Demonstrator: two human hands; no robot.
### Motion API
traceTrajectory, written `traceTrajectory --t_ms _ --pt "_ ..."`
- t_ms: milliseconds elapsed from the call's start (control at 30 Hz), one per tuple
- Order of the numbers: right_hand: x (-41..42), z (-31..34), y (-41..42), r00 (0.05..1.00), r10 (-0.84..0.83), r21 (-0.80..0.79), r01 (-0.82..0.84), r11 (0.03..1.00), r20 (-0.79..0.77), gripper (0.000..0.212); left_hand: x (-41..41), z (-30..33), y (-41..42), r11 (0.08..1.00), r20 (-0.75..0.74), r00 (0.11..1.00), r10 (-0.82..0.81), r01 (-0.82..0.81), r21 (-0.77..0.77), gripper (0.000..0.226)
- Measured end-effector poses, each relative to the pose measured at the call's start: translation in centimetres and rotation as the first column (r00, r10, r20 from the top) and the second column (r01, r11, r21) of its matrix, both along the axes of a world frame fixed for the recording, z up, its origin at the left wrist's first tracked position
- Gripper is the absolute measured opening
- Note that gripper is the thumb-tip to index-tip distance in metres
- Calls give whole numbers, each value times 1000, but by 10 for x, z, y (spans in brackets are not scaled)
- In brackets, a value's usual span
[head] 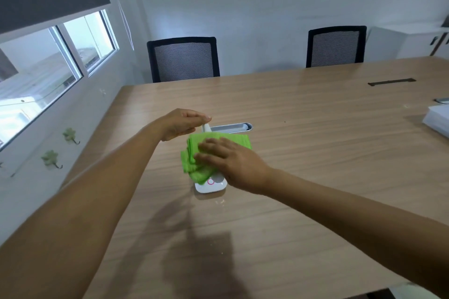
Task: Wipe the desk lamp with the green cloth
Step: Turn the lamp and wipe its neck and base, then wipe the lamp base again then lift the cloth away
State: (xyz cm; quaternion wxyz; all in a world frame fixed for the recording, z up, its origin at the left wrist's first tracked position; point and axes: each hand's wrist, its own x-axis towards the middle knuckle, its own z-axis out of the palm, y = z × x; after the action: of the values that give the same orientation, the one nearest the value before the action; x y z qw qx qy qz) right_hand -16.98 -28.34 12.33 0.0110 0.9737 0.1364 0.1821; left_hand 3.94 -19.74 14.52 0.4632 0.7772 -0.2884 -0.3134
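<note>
A white desk lamp [211,185] stands on the wooden tabletop [315,153], a little left of the centre of the view. Its flat base shows a pink ring mark at the near end, and its long head [230,127] lies level, pointing toward 3 o'clock from the upright neck.

The green cloth [194,153], folded into a thick wad, lies over the base and neck of the lamp, covering all but the near edge of the base. The right hand [233,165] presses flat on the cloth from 4 o'clock, fingers spread and open across it rather than curled around it. The left hand [181,124] comes in from 8 o'clock and closes thumb and fingers on the top of the neck, where the head joins it, at 11 o'clock from the cloth. The two hands are near each other but not touching.

Two black mesh chairs [183,58] stand beyond the far edge of the tabletop at 12 and 1 o'clock. A stack of white sheets [437,121] lies at the right edge at 3 o'clock. A window [48,68] with a dark blind runs along the wall at 10 o'clock.
</note>
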Motion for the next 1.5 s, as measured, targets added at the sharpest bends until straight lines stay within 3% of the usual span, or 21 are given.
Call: traceTrajectory --t_ms 100,233,333,467,633,733,833,933,1033,1167,1300,1367,1500 --pt "-35 -14 10 994 101 -57 -99 993 29 48 -4 2 3 1000 4 1000 -1 1 30 24" --pt "-55 -1 14 976 190 -68 -184 981 102 70 -9 4 2 999 -4 1000 12 -12 40 24" --pt "-19 20 0 984 48 28 -54 998 174 52 -14 7 -1 1000 -18 1000 25 -24 7 27" --pt "9 25 -15 995 -85 119 79 990 46 55 -13 7 -3 1000 -4 1000 2 -2 -17 27" --pt "-37 -10 -8 995 96 32 -96 995 -7 47 -3 -2 -4 1000 -20 1000 7 -7 2 10" --pt "-77 -31 -11 970 241 -36 -242 970 -24 53 -1 -1 -1 1000 -23 1000 16 -16 1 12" --pt "-97 -58 -24 968 249 -48 -251 967 -35 54 0 1 2 1000 -24 999 25 -25 4 15" --pt "-94 -80 -34 987 146 50 -143 989 -65 41 -2 -1 1 998 -36 998 57 -58 -24 18" --pt "-77 -96 -32 989 28 290 15 957 -145 44 -5 -6 4 986 -74 988 133 -139 -89 38" --pt "-47 -110 -22 952 -97 548 248 799 -290 40 -7 -21 27 952 -125 957 261 -276 -129 53" --pt "-18 -115 -2 925 -207 730 380 569 -319 28 -5 -51 70 922 -92 919 383 -387 -33 35" --pt "-1 -117 12 905 -209 795 425 433 -370 23 -7 -69 97 929 -51 928 368 -366 53 20" --pt "39 -119 43 864 -95 862 501 73 -494 12 -26 -103 144 927 -83 943 321 -295 230 16"
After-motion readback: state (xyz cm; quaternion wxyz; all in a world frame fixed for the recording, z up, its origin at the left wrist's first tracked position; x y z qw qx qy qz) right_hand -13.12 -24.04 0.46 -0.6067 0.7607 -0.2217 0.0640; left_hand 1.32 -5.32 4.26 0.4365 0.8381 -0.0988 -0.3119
